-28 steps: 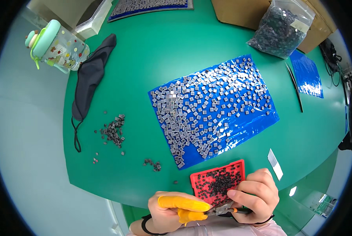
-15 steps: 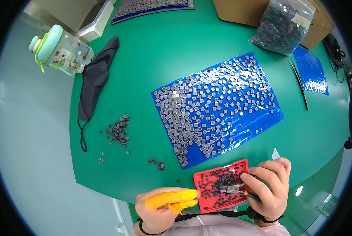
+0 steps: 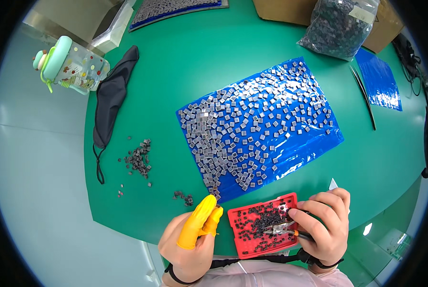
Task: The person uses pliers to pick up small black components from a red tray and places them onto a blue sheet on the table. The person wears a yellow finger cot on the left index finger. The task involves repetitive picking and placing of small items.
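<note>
My left hand (image 3: pixel 189 241) wears yellow finger covers on thumb and forefinger. Those two fingers close together at the near left corner of a blue film sheet (image 3: pixel 300 153), right by its lowest small grey square pieces (image 3: pixel 215 184). Whatever lies between the fingertips is too small to make out. In my right hand (image 3: pixel 326 222) is a pair of pliers (image 3: pixel 280 228) with orange and black handles, its jaws over a shallow red tray (image 3: pixel 234 230). Many tiny black parts (image 3: pixel 264 221) lie scattered in that tray.
Loose dark pieces (image 3: pixel 138 160) form a pile on the green table (image 3: pixel 161 86), with a smaller cluster (image 3: pixel 188 199) nearer me. Left stand a black cloth pouch (image 3: pixel 111 105) and a bottle (image 3: pixel 80 67). Tweezers (image 3: pixel 364 98), a blue sheet (image 3: pixel 379 79) and a filled bag (image 3: pixel 340 28) are right.
My left hand has left the red tray's edge and swung up and left to the sheet's near corner. My right hand stays with the pliers over the tray. The view has shifted slightly.
</note>
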A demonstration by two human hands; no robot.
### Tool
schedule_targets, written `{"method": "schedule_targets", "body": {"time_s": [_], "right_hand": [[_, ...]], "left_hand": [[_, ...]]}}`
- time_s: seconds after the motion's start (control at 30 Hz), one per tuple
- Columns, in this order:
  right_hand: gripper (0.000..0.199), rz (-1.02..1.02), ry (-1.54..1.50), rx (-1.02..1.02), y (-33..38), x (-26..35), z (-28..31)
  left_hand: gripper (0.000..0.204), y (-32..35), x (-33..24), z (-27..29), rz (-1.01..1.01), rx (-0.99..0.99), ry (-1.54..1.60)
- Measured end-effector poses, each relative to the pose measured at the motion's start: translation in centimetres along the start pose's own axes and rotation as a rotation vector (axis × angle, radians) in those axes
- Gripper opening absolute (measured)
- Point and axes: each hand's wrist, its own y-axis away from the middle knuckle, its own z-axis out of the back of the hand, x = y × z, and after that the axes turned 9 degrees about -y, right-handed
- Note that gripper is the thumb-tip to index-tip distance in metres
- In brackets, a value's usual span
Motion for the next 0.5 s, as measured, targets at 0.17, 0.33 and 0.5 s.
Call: {"method": "schedule_targets", "body": {"time_s": [0.17, 0.33, 0.5], "right_hand": [[0.046, 0.007, -0.008, 0.001, -0.02, -0.15, 0.01], [0.044, 0.013, -0.026, -0.005, 0.32, -0.56, -0.02], [0.042, 0.012, -0.044, -0.009, 0.54, -0.94, 0.02]], "left_hand": [[0.046, -0.28, -0.92, -0.07, -0.014, -0.023, -0.033], [0.05, -0.23, -0.82, -0.4, -0.105, -0.033, -0.085], [0.047, -0.13, -0.78, -0.45, -0.132, -0.018, -0.116]]}}
